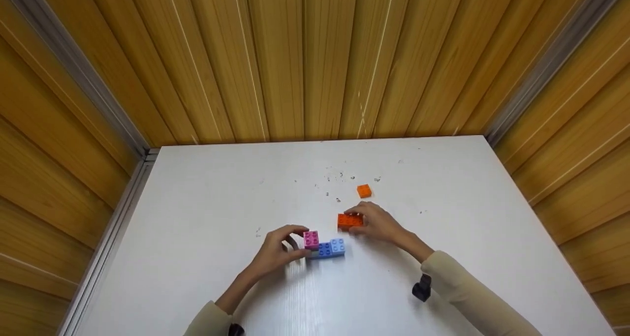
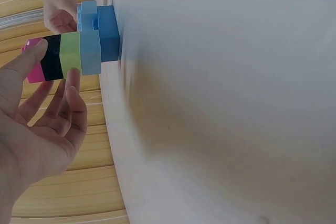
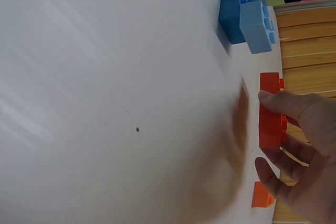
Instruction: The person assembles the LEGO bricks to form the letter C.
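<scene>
A small block structure stands on the white table. Its taller column has a pink brick point(image 1: 311, 239) on top, then a black brick point(image 2: 52, 59), a lime green brick point(image 2: 70, 53) and a light blue brick point(image 2: 91, 53). Under these lies a longer blue brick point(image 3: 232, 14), with another light blue brick point(image 1: 337, 246) on its right end. My left hand point(image 1: 277, 251) pinches the column between thumb and fingers. To the right, my right hand point(image 1: 378, 223) holds a red-orange brick point(image 3: 270, 124) by its sides, seemingly just above the table.
A smaller orange brick point(image 1: 364, 191) lies on the white table point(image 1: 206, 193) beyond the right hand. Small dark marks dot the surface around it. Wood-patterned walls point(image 1: 320, 65) border the table at the back and both sides.
</scene>
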`<state>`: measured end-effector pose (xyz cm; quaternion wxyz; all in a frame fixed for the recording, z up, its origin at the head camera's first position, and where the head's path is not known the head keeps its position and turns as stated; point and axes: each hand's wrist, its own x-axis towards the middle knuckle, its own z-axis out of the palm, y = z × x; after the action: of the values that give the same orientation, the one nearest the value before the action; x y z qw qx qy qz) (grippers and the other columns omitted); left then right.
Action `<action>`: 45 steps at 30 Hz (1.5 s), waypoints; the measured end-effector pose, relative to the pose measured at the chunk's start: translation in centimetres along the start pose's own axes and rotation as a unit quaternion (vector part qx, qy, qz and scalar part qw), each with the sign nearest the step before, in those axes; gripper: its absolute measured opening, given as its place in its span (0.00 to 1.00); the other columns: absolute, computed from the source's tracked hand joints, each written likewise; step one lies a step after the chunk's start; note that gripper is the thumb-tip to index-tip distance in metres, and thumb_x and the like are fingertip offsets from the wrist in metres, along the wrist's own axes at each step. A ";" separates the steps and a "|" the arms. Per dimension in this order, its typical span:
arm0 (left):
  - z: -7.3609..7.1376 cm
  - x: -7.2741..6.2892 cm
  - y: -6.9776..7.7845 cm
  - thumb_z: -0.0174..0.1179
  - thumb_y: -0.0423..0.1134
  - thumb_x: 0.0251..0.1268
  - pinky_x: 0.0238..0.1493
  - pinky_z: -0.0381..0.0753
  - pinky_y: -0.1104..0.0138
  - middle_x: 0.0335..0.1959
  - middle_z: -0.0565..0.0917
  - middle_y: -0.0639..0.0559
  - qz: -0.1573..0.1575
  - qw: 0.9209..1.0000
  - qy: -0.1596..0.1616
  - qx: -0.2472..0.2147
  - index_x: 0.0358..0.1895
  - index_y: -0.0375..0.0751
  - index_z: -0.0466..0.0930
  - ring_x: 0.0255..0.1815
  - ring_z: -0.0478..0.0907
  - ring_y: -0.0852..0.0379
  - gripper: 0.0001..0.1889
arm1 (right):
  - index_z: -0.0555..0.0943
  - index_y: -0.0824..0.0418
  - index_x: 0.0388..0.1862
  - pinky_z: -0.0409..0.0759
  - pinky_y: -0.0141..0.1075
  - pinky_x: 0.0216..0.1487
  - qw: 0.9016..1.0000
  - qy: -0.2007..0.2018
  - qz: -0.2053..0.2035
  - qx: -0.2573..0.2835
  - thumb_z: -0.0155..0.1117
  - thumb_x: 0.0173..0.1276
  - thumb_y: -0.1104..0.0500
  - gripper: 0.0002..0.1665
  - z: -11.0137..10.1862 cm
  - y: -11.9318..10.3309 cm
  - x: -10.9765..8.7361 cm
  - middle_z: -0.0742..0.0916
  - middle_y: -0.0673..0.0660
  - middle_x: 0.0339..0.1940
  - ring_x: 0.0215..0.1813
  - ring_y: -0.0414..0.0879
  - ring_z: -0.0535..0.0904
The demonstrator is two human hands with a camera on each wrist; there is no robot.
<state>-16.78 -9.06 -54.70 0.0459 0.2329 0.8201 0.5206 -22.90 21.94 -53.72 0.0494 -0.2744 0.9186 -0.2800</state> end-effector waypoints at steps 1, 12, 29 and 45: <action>-0.1 0.0 0.1 0.74 0.40 0.60 0.40 0.84 0.68 0.52 0.86 0.42 0.001 1.000 0.003 -0.001 0.59 0.39 0.81 0.37 0.83 0.57 0.25 | 0.84 0.62 0.58 0.77 0.43 0.51 1.000 0.005 -0.001 -0.001 0.76 0.64 0.56 0.25 -0.2 -0.3 0.0 0.86 0.58 0.47 0.47 0.51 0.78; -0.3 0.2 0.7 0.74 0.42 0.61 0.37 0.79 0.71 0.50 0.88 0.47 0.003 0.999 0.028 -0.025 0.55 0.44 0.85 0.37 0.83 0.56 0.20 | 0.83 0.58 0.62 0.85 0.44 0.45 0.996 0.044 -0.049 0.061 0.72 0.68 0.56 0.24 -1.4 -4.5 -0.1 0.86 0.55 0.46 0.45 0.47 0.80; -1.2 0.6 0.0 0.72 0.41 0.63 0.40 0.84 0.68 0.54 0.88 0.45 -0.007 0.999 0.031 -0.012 0.57 0.44 0.85 0.41 0.85 0.52 0.19 | 0.81 0.56 0.67 0.84 0.36 0.50 0.992 0.024 -0.112 0.059 0.71 0.69 0.60 0.27 0.4 -8.0 -0.2 0.83 0.56 0.56 0.49 0.43 0.79; -1.8 0.7 0.0 0.73 0.40 0.62 0.39 0.83 0.67 0.51 0.88 0.46 -0.023 0.999 0.034 -0.011 0.56 0.44 0.86 0.38 0.84 0.57 0.19 | 0.82 0.59 0.65 0.85 0.44 0.46 0.992 -0.003 -0.110 0.063 0.73 0.67 0.60 0.27 -0.3 -8.8 1.1 0.87 0.57 0.49 0.45 0.46 0.81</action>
<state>-17.96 -10.21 -53.76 0.0325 0.1954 0.8206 0.5361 -19.75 15.41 -48.66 0.0384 -0.3707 0.8633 -0.3404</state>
